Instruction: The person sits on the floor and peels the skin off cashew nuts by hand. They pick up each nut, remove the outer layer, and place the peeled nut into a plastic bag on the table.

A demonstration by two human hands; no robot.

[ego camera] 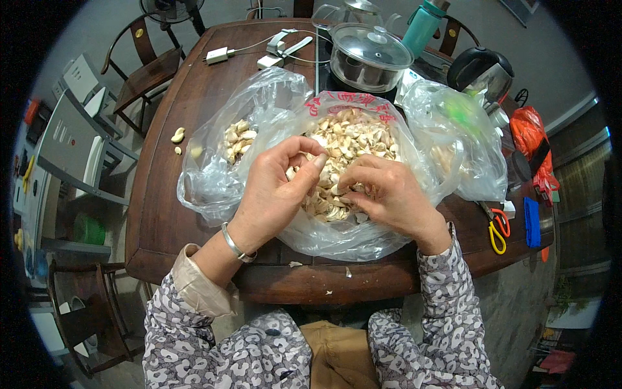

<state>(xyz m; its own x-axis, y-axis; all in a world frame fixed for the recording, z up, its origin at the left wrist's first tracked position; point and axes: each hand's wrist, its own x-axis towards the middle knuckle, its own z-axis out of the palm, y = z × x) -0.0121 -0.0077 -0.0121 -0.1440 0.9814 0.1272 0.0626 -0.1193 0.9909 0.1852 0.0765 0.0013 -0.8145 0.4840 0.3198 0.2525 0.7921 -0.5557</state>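
A plastic bag [350, 245] with red printing lies spread before me, full of pale garlic cloves [347, 133] and loose skins. My left hand [286, 175] is curled above the bag, palm inward, with a garlic clove [290, 173] held in it. Its thumb and forefinger come together at the top. My right hand [388, 189] reaches low into the bag, with thumb and forefinger bent close at the cloves; whether they pinch one is unclear. Left of that bag, a second clear plastic bag [209, 194] holds a smaller heap of cloves [239, 138].
Two loose cloves [178, 135] lie on the wooden table [160, 194] at left. Scissors [496, 231] and a blue item [531, 222] lie at right, near another plastic bag [466, 165]. Behind stand a glass-lidded pot [369, 58], an electric kettle [481, 70] and a teal bottle [423, 29].
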